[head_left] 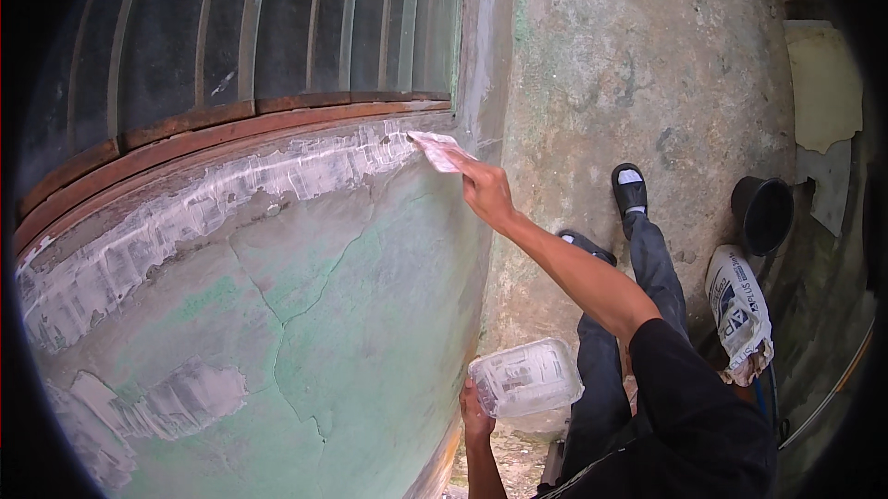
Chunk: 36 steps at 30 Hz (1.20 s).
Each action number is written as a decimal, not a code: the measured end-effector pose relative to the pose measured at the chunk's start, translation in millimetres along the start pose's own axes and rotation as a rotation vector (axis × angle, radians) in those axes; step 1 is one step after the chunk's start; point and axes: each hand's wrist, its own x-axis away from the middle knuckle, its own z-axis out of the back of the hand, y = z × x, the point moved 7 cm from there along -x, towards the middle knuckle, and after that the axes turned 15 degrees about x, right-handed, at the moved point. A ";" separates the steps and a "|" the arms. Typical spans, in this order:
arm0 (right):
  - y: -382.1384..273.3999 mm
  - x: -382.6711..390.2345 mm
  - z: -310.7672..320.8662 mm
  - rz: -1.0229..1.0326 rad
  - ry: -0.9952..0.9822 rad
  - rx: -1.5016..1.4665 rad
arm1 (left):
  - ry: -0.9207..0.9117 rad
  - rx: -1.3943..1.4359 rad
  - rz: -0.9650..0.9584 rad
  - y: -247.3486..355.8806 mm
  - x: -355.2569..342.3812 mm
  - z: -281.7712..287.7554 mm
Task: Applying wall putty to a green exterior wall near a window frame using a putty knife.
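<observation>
My right hand [486,189] grips a flat spreader [435,149] smeared with pale putty, its edge on the wall just below the window corner. A rough band of pale filler [185,208] runs along under the red-brown window frame [231,117]. Below it the faded green wall [351,305] shows cracks and another filled patch [176,402] at lower left. My left hand [476,406] holds a clear plastic container [525,379] coated inside with pale material, low beside the wall.
A barred window [277,27] fills the upper left. My sandalled feet [629,189] stand on weathered concrete [638,55]. At right are a black bucket [760,215], a crumpled printed sack [735,305], pale boards [823,83] and a long thin rod or hose [823,393].
</observation>
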 end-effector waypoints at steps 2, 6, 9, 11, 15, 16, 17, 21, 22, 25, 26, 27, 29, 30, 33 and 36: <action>-4.8 -3.3 -11.0 0.032 -0.111 0.015 | -0.010 0.009 -0.017 0.1 0.8 0.4; -9.7 17.5 -0.4 0.059 -0.135 0.031 | 0.003 0.025 -0.002 -1.0 0.1 11.5; -2.6 30.3 4.1 0.032 -0.232 -0.008 | -0.030 0.029 0.019 -2.0 -5.6 10.8; -6.7 30.0 16.4 0.090 -0.158 -0.025 | -0.032 0.015 0.027 -2.5 -8.0 4.1; -4.5 1.7 10.2 -0.004 -0.073 0.028 | -0.013 -0.007 -0.025 -2.8 -10.8 -2.6; -10.4 -4.7 4.9 0.043 -0.060 0.006 | -0.032 0.001 -0.029 -3.7 -11.0 -0.2; -13.4 -6.3 0.5 0.092 -0.047 -0.016 | -0.029 0.001 -0.028 -4.7 -11.7 2.5; -22.5 21.4 -11.4 0.001 -0.203 0.019 | -0.022 0.020 -0.045 1.4 -6.6 3.8; -26.6 32.9 -6.6 -0.017 -0.232 -0.001 | -0.005 0.031 -0.053 5.4 -4.3 4.0; -29.6 70.4 8.9 -0.005 -0.325 -0.045 | -0.028 0.055 -0.056 9.8 -2.2 4.7; -40.0 76.1 13.3 0.006 -0.328 -0.050 | -0.028 0.062 -0.066 13.8 0.7 1.4; -44.2 80.1 18.3 -0.076 -0.311 -0.088 | -0.005 0.065 -0.083 18.8 3.3 -1.4; -52.5 80.1 22.6 -0.150 -0.295 -0.127 | 0.014 0.074 -0.106 27.8 6.8 -3.3; -57.3 78.0 24.9 -0.155 -0.276 -0.131 | 0.009 0.076 -0.116 31.7 7.8 -2.4; -56.3 67.8 37.8 -0.227 -0.332 -0.247 | -0.027 0.084 -0.132 50.4 14.8 -10.4; -83.1 52.9 84.1 -0.318 -0.419 -0.459 | -0.050 0.098 -0.198 83.7 27.4 -15.8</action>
